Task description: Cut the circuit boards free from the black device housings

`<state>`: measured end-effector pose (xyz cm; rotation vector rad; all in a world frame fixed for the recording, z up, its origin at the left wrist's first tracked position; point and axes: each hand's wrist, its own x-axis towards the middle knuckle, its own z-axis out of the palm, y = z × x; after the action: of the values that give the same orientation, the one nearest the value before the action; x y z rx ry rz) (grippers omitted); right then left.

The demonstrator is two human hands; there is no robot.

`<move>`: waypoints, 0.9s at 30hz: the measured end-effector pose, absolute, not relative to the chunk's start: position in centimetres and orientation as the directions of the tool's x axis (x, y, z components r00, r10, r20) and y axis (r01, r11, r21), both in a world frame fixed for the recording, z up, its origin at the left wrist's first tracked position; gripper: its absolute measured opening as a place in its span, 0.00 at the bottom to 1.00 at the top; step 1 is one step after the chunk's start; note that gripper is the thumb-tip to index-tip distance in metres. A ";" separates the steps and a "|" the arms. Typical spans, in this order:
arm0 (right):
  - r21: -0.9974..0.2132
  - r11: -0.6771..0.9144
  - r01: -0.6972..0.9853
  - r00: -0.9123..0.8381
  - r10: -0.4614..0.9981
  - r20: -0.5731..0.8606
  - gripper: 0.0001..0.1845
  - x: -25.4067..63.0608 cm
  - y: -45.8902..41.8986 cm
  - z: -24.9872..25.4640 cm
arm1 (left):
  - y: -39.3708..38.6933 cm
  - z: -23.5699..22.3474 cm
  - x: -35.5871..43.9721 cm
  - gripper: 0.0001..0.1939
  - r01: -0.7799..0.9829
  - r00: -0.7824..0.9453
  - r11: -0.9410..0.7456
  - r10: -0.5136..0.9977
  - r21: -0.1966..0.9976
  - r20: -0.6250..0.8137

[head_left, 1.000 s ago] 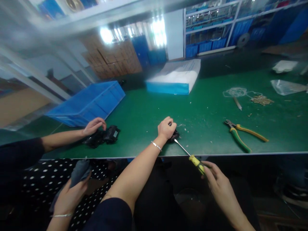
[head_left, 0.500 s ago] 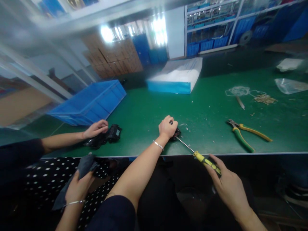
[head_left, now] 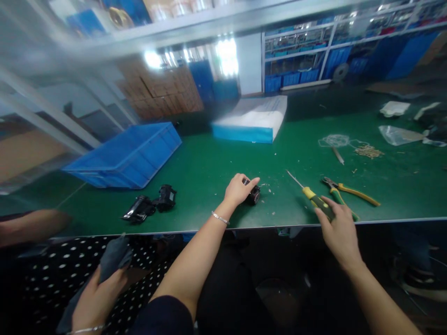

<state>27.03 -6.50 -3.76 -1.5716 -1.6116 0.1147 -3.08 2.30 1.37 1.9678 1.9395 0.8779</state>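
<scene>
My left hand (head_left: 238, 188) rests on the green table (head_left: 209, 167) with its fingers closed over a small black part (head_left: 253, 195). My right hand (head_left: 337, 228) grips the yellow and black handle of a screwdriver (head_left: 312, 196) near the table's front edge. The screwdriver's metal shaft points up and to the left, away from the black part. Green and yellow pliers (head_left: 344, 193) lie just right of the screwdriver, close to my right hand.
Two black parts (head_left: 150, 207) lie at the front left. A blue crate (head_left: 127, 156) and a white and blue box (head_left: 251, 121) stand farther back. Plastic bags (head_left: 400, 135) and small scraps (head_left: 368, 150) lie at the right. A co-worker's hand (head_left: 96, 298) holds a grey cloth (head_left: 111, 258) at lower left.
My right hand has lifted the screwdriver off the black part and moved it right, onto the table beside the pliers. The co-worker's hand has drawn back from the black parts at the left.
</scene>
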 end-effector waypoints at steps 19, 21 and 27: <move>-0.147 0.564 0.812 -0.480 0.791 0.380 0.22 12.0 -3.0 0.0 | -1.2 1.5 -7.3 0.23 0.946 0.058 -0.141 0.959 0.291 0.276; -0.113 0.547 0.830 -0.470 0.793 0.388 0.15 13.0 -3.5 0.4 | -1.1 1.6 -7.4 0.24 0.947 0.038 -0.125 0.958 0.297 0.284; -0.100 0.453 0.886 -0.381 0.833 0.402 0.27 12.3 -2.9 0.1 | -1.0 1.7 -7.2 0.23 0.942 0.014 -0.116 0.951 0.316 0.309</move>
<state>12.29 -2.85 0.14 -1.4485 -2.3136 -0.1844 -7.18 -0.96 1.74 2.2220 2.0741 0.7066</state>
